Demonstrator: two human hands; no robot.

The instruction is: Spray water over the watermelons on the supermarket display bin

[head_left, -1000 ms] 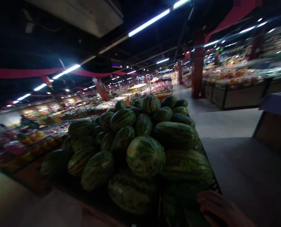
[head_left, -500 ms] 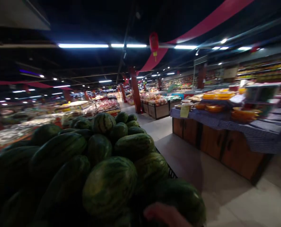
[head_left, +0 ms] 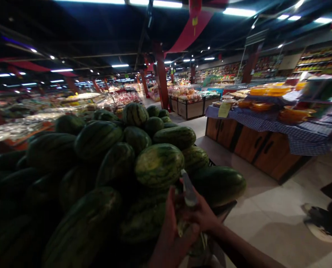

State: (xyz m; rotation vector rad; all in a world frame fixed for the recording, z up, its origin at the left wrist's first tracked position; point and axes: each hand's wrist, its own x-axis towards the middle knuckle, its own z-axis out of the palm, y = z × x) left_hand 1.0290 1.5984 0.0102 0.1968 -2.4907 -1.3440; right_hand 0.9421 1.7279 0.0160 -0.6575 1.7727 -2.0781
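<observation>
Watermelons (head_left: 98,139) lie heaped across the left and middle, and one among them, the yellow-patched melon (head_left: 159,165), is the landmark for what follows. Far to its left, beyond the heap, a bright display of goods (head_left: 21,126) blurs into small shapes. Behind and above it sits a round striped melon (head_left: 135,114), with a red pillar (head_left: 160,83) farther back. Below it, toward the camera, the left hand (head_left: 175,232) is raised with thumb and fingers apart, close against the right hand; whether it grips anything, I cannot tell. Just below its right end, the right hand (head_left: 201,212) grasps a pale tapered object (head_left: 189,189), its narrow tip pointing up beside the melon. To its right lies a long dark melon (head_left: 220,184), near the heap's edge. Well to its right, across the floor (head_left: 274,212), a checked cloth (head_left: 305,139) covers a wooden counter (head_left: 251,145) bearing orange bowls (head_left: 294,114). A yellow sign (head_left: 224,110) hangs at the counter's near left end.
</observation>
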